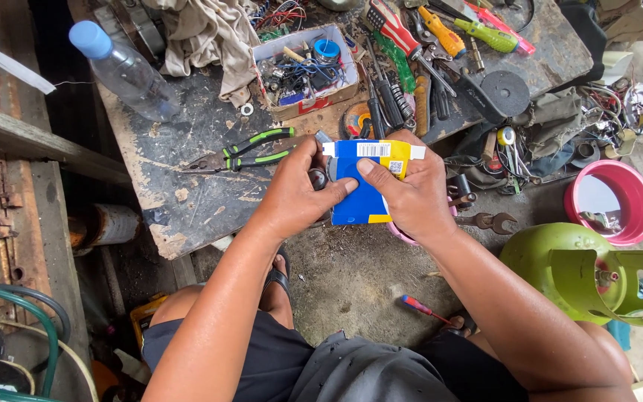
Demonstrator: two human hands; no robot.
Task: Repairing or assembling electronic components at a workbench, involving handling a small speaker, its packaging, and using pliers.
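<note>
Both my hands hold a small blue and yellow cardboard box (362, 197) over the edge of a low, worn workbench (187, 201). My left hand (295, 190) grips its left side, with a small dark metal part (318, 179) pressed between the fingers and the box. My right hand (411, 193) wraps the right side, thumb lying across the blue front. The box's white top flaps stand open at the upper edge.
Green-handled pliers (243, 151) lie left of my hands. A plastic bottle (124, 71), a cloth, a parts box (306, 71) and screwdrivers (411, 37) crowd the bench. A green gas cylinder (586, 272), pink bowl (610, 201), wrench (489, 220) and small red screwdriver (422, 307) sit on the ground.
</note>
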